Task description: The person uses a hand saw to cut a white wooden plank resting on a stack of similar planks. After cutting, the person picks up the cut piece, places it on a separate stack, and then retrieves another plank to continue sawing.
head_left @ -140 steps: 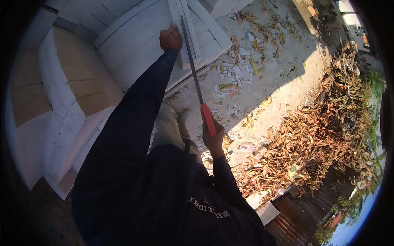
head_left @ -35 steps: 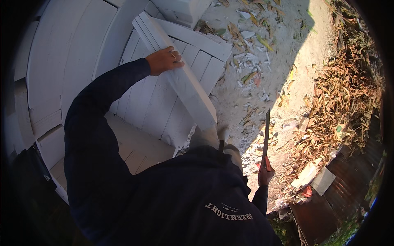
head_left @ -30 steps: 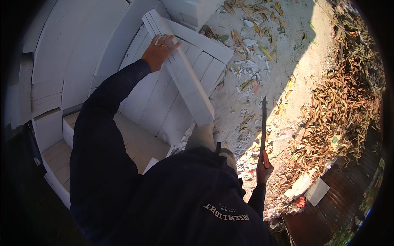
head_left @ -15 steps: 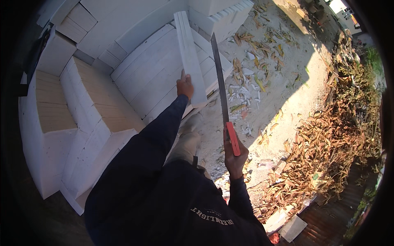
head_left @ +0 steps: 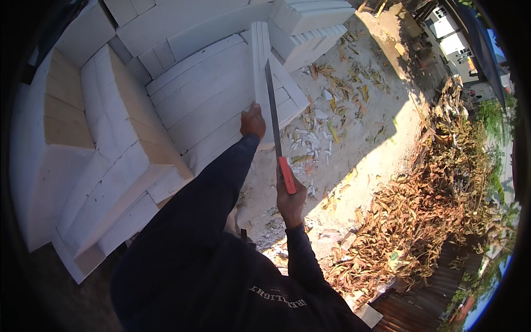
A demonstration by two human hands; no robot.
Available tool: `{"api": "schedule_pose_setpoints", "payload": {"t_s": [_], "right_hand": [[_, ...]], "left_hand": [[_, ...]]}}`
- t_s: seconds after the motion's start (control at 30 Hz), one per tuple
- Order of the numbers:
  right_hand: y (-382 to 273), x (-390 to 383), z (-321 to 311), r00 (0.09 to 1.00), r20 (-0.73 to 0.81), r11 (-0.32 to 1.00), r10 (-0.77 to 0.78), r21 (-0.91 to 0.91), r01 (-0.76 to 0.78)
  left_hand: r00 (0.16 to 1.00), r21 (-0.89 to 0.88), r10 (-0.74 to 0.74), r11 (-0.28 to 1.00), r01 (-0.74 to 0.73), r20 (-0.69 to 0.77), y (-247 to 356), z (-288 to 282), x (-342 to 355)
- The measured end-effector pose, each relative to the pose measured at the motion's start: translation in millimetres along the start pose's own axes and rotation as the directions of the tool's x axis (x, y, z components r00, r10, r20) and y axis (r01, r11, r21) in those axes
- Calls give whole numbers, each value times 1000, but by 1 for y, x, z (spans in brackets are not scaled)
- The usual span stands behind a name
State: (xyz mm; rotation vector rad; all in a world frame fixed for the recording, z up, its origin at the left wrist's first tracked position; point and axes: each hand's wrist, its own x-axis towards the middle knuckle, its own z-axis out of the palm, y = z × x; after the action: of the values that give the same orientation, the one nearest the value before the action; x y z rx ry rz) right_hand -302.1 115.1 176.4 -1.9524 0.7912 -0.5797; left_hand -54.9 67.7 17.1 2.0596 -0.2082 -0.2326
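My right hand (head_left: 290, 203) is wrapped round the red handle of a handsaw (head_left: 272, 105). The long dark blade points away from me, its far half over or against the right side of a long white block piece (head_left: 260, 61). My left hand (head_left: 253, 122) grips the near left edge of that piece, fingers partly hidden. The piece lies lengthwise on a low stack of white blocks (head_left: 204, 94), with lines along its upper face. From this angle I cannot tell whether the saw teeth touch it.
More white blocks (head_left: 124, 122) are stacked at the left, and thin slabs (head_left: 315, 41) stand at the back. White offcuts (head_left: 310, 141) and leaves litter the ground on the right. A large heap of dry leaves (head_left: 409, 205) lies farther right, beside corrugated sheeting (head_left: 423, 288).
The saw in my right hand has moved left, from beside the block piece to overlapping its right side. My left hand stays on the piece; the view has shifted a little.
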Motion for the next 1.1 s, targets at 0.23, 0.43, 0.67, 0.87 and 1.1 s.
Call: {"api": "schedule_pose_setpoints", "payload": {"t_s": [0.23, 0.43, 0.67, 0.87, 1.1], "right_hand": [[-21, -1, 13, 998, -47, 999, -28, -25, 27], [1, 71, 39, 999, 13, 993, -32, -112, 33], [10, 8, 25, 985, -50, 981, -168, -108, 162], [0, 81, 40, 996, 81, 987, 25, -157, -12], [6, 8, 34, 994, -22, 989, -108, -101, 105]], "left_hand": [[998, 42, -69, 997, 68, 4, 1, -8, 3], [998, 14, -63, 998, 63, 6, 10, -3, -1], [998, 38, -58, 998, 59, -9, -7, 0, 2], [1000, -6, -8, 1000, 7, -23, 1, 5, 0], [998, -7, -64, 998, 64, 4, -10, 1, 2]]}}
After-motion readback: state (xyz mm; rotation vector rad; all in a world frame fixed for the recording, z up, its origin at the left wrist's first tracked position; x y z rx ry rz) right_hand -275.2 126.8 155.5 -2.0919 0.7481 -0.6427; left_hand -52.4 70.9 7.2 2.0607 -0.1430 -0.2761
